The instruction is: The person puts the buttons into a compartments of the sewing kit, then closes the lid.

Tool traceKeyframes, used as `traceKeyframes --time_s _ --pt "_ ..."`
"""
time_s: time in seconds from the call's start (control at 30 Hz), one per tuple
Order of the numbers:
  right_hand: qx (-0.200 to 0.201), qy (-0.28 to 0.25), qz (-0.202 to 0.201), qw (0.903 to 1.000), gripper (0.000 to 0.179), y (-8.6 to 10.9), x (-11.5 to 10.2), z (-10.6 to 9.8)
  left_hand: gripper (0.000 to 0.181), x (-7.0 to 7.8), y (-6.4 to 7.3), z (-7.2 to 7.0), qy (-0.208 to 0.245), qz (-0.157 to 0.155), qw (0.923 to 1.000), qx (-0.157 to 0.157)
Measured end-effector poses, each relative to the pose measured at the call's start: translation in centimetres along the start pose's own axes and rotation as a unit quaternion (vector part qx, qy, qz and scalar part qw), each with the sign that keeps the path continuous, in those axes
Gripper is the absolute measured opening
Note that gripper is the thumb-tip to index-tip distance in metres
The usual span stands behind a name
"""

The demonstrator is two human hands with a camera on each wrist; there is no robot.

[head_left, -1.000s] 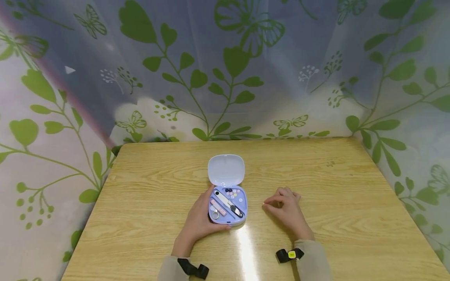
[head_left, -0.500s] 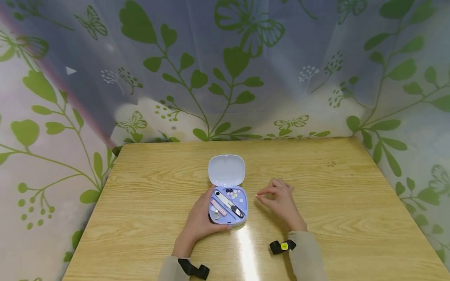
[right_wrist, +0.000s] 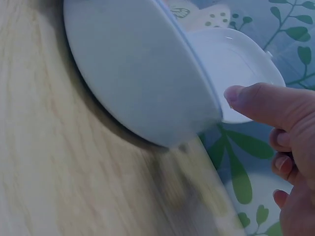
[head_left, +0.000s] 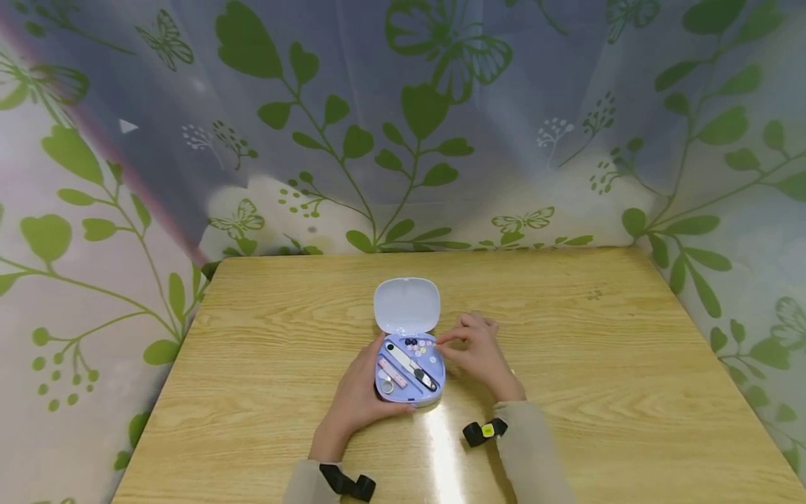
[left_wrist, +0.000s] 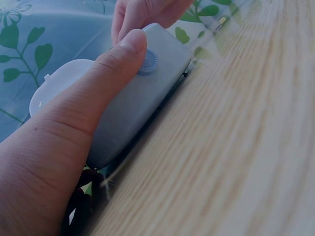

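Observation:
A lavender sewing box [head_left: 437, 369] stands on the table, its pale lid [head_left: 407, 306] tipped back. My left hand [head_left: 357, 390] grips the box, thumb along the front and fingers round the left side. In the tray lie a long white-and-black tool like thread snips [head_left: 404, 359], a pink patterned strip [head_left: 393, 373], a small ring [head_left: 387, 386] and several buttons [head_left: 422, 350]. My right hand [head_left: 476, 352] reaches to the box's right edge, thumb and forefinger pinching what looks like a small pale button, mostly hidden. The box's front latch [left_wrist: 147, 63] shows beside my left thumb.
A wooden table [head_left: 283, 315] carries the box. Past its back edge hangs a curtain [head_left: 478, 175] printed with leaves and butterflies. A tiny yellowish thing [head_left: 513, 372] shows on the table beside my right wrist. Black wrist cameras [head_left: 472, 434] sit on both sleeves.
My right hand has moved left and slightly away from me, from beside the box to the button compartment, thumb and forefinger still together. The left hand and the box have stayed in place.

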State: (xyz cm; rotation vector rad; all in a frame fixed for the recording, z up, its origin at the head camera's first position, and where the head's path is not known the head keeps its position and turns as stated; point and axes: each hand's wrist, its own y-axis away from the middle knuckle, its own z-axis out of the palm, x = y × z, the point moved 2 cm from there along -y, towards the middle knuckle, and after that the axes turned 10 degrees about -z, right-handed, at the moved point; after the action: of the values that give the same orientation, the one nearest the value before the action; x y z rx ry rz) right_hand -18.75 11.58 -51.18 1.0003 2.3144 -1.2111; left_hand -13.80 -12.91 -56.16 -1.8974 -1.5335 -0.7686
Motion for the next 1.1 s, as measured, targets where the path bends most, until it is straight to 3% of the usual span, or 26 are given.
traceKeyframes --time_s 0.47,1.1 --pt "-0.058 -0.006 0.038 0.9976 0.012 -0.4 -0.8 1.5 0.137 0.1 0.0 -0.1 0.001 -0.007 0.9999 -0.009" --pt "-0.064 0.009 0.082 0.9945 0.009 -0.5 -0.6 1.5 0.137 0.2 0.0 -0.1 0.001 0.001 1.0000 -0.006"
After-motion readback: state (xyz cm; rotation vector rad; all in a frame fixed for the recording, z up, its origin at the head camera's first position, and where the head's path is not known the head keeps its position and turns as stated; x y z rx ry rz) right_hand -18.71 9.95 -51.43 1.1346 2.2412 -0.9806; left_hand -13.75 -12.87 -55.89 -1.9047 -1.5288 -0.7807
